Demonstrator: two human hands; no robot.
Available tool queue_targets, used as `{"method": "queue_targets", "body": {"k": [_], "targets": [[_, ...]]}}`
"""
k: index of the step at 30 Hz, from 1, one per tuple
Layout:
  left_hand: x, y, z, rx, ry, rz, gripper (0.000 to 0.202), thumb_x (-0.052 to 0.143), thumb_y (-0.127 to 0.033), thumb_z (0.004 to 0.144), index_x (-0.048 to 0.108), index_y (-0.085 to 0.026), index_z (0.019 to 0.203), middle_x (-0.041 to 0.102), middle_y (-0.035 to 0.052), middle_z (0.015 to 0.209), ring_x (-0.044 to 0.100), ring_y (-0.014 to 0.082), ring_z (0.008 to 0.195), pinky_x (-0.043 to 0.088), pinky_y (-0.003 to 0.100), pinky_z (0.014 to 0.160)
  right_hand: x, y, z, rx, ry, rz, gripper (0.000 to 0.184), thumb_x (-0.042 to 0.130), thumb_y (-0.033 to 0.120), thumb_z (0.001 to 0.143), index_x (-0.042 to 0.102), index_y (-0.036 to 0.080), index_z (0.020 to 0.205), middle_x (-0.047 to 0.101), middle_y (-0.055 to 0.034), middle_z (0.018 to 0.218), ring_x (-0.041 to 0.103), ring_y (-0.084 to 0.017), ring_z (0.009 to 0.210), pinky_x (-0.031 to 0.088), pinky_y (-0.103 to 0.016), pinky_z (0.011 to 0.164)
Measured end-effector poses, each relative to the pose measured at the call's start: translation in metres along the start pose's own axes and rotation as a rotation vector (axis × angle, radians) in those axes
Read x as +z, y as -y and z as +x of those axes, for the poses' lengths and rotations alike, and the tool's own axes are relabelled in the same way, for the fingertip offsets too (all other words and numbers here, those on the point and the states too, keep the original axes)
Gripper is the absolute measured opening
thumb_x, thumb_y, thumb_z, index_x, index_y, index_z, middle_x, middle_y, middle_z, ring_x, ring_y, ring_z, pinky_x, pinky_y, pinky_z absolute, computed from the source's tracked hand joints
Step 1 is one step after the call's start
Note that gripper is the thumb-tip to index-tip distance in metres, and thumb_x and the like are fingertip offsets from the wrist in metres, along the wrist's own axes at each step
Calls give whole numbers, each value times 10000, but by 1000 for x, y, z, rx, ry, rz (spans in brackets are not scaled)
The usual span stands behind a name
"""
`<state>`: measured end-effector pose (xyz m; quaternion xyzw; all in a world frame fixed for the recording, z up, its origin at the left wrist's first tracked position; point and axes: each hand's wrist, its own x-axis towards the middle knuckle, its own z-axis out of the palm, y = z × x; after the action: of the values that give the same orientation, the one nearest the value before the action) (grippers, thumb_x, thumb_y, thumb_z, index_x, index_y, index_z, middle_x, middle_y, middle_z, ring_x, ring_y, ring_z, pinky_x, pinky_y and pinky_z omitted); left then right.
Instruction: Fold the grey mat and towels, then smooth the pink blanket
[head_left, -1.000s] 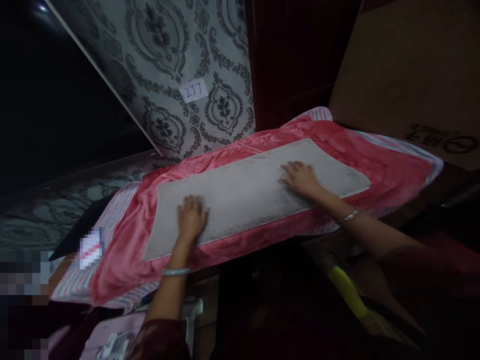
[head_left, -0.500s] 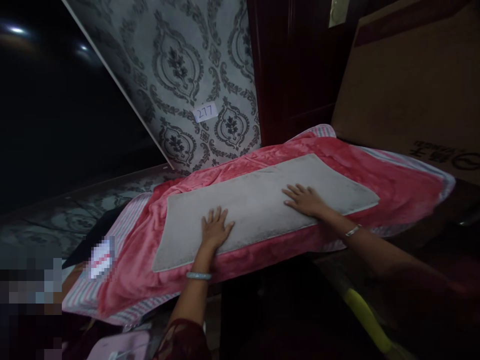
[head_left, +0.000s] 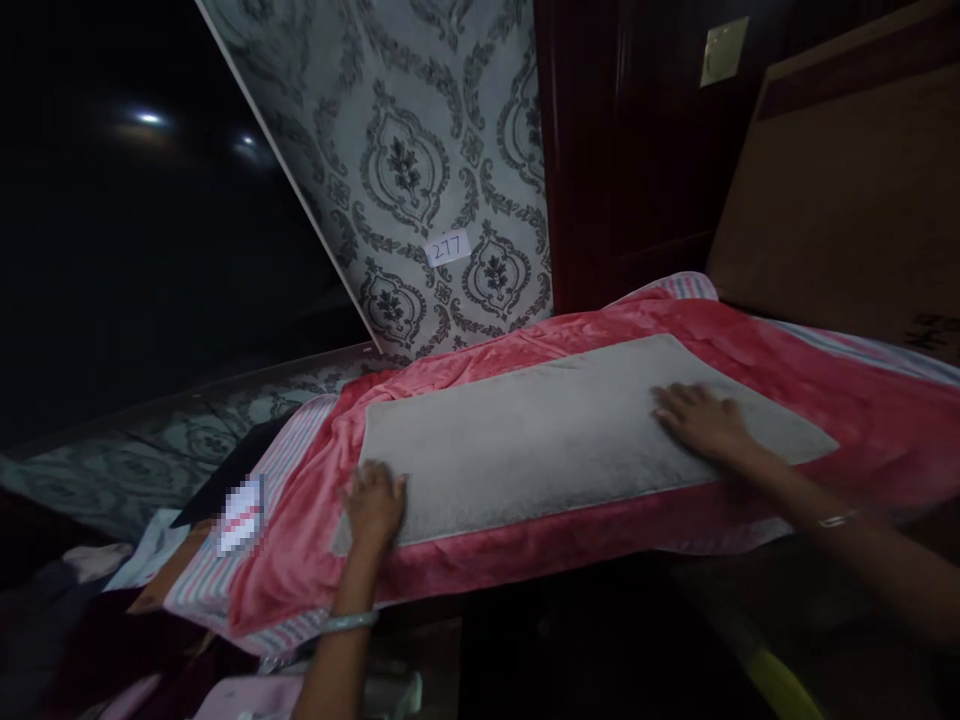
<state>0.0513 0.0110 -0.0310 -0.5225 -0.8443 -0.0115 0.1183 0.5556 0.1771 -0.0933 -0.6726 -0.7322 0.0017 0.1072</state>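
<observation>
Grey cloth (head_left: 525, 440), spread flat
Left hand (head_left: 375, 508) on its left end, right hand (head_left: 703, 422) nearer its right; both open, gripping nothing.

A label (head_left: 448, 248) reading 277 is on the far patterned wallpaper (head_left: 405, 170); a black panel (head_left: 172, 240) stands left, a cardboard box (head_left: 847, 210) right.

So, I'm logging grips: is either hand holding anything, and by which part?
Nothing is held: the left hand and right hand rest open on the grey cloth.
</observation>
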Motion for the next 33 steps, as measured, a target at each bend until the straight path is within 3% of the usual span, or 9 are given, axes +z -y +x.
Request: {"method": "queue_targets", "body": {"k": [3, 5, 8, 12, 17, 21, 27, 30, 33], "targets": [[-6, -71, -18, 399, 29, -176, 503, 389, -348, 994, 474, -175, 1458, 429, 136, 1556, 338, 269, 1467, 306, 512, 1180, 5, 91, -3, -429, 74, 153, 575, 295, 421, 996, 391, 266, 1541, 289, -102, 1618, 288, -311, 1470, 352, -556, 1106], [-3, -112, -33, 592, 65, -238, 520, 445, -382, 979, 450, -244, 1481, 412, 93, 1573, 318, 269, 1478, 265, 539, 1201, 12, 143, -5, -673, 163, 220, 558, 308, 404, 1000, 371, 317, 1548, 247, -63, 1634, 242, -298, 1491, 311, -570, 1129], [12, -141, -50, 648, 48, -283, 578, 463, -442, 968, 389, -286, 1520, 334, 79, 1613, 249, 313, 1504, 226, 608, 1202, 26, 184, 6, -880, 213, 265, 529, 304, 420, 1015, 393, 348, 1532, 283, -42, 1621, 213, -289, 1501, 226, -608, 1156], [26, -140, -56, 613, 37, -318, 576, 426, -470, 975, 360, -331, 1531, 268, 54, 1638, 193, 332, 1517, 193, 640, 1204, 35, 180, 52, -869, 128, 205, 554, 324, 496, 1011, 389, 331, 1535, 290, -58, 1617, 208, -310, 1500, 185, -626, 1160], [19, -135, -55, 591, 108, -417, 601, 393, -577, 964, 365, -358, 1523, 251, 24, 1640, 159, 323, 1525, 148, 635, 1221, 36, 165, 119, -597, 121, 109, 621, 296, 573, 988, 363, 319, 1551, 283, -62, 1619, 221, -321, 1495, 193, -612, 1165], [15, -135, -55, 570, 151, -507, 627, 372, -635, 949, 357, -381, 1522, 231, 17, 1643, 128, 320, 1529, 102, 634, 1230, 41, 168, 146, -424, 129, 103, 636, 270, 582, 977, 369, 325, 1549, 310, -46, 1611, 234, -307, 1492, 163, -596, 1187], [17, -135, -59, 562, 173, -561, 631, 372, -632, 950, 348, -379, 1527, 212, 13, 1649, 88, 305, 1535, 74, 622, 1235, 37, 171, 155, -349, 144, 71, 637, 255, 531, 989, 320, 286, 1573, 252, -52, 1632, 178, -280, 1511, 141, -563, 1202], [13, -132, -55, 581, 196, -547, 606, 433, -578, 950, 403, -346, 1509, 252, 28, 1639, 138, 303, 1530, 109, 608, 1236, 30, 182, 141, -337, 144, 57, 622, 259, 507, 999, 330, 267, 1569, 235, -97, 1633, 182, -308, 1507, 181, -610, 1172], [6, -117, -44, 548, 190, -486, 523, 449, -428, 968, 480, -283, 1470, 351, 65, 1602, 270, 280, 1500, 180, 566, 1236, 29, 207, 99, -596, 76, 101, 616, 283, 537, 1004, 342, 284, 1563, 206, -117, 1639, 176, -333, 1506, 193, -646, 1147]]}}
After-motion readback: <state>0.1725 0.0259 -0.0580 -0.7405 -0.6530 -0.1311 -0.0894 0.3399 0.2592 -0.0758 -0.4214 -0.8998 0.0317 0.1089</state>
